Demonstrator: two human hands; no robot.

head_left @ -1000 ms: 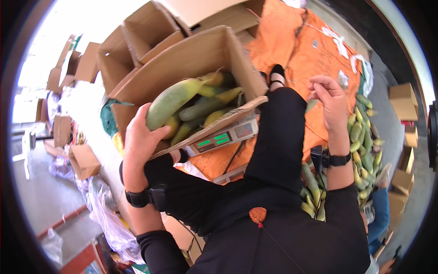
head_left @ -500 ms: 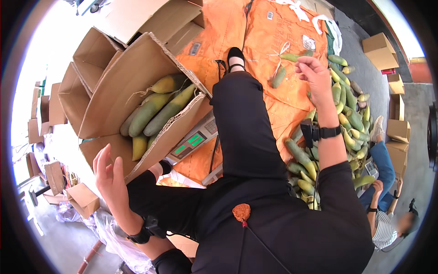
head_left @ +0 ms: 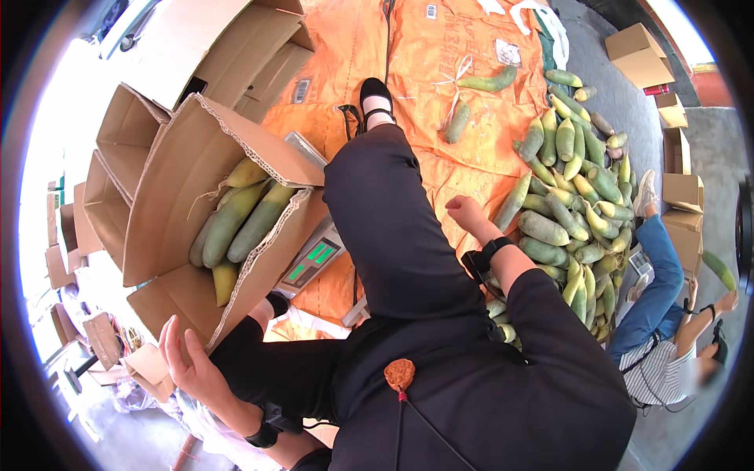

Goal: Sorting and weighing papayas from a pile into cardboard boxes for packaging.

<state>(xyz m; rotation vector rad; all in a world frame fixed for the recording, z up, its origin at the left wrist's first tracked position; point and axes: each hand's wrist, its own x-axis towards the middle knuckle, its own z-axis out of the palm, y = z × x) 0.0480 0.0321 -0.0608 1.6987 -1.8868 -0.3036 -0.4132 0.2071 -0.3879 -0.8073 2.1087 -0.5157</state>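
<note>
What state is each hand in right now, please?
Left hand: open, holding nothing, near the cardboard box.
Right hand: fingers mostly hidden, so open or closed cannot be told; no object shows in it.

Orange woven sheeting [head_left: 420,161] spreads over the middle of the floor, creased and overlapping, with a few pale labels on it. Beyond it, toward the right, lies smooth grey floor [head_left: 716,169], along which open cardboard cartons [head_left: 682,191] stand in a row. A bright pale band [head_left: 682,30] curves past at the upper right, above a reddish-brown patch [head_left: 711,89]. Strong white light [head_left: 49,125] washes out the left side, where details are lost. Crumpled clear plastic [head_left: 208,428] lies at the lower left.
</note>
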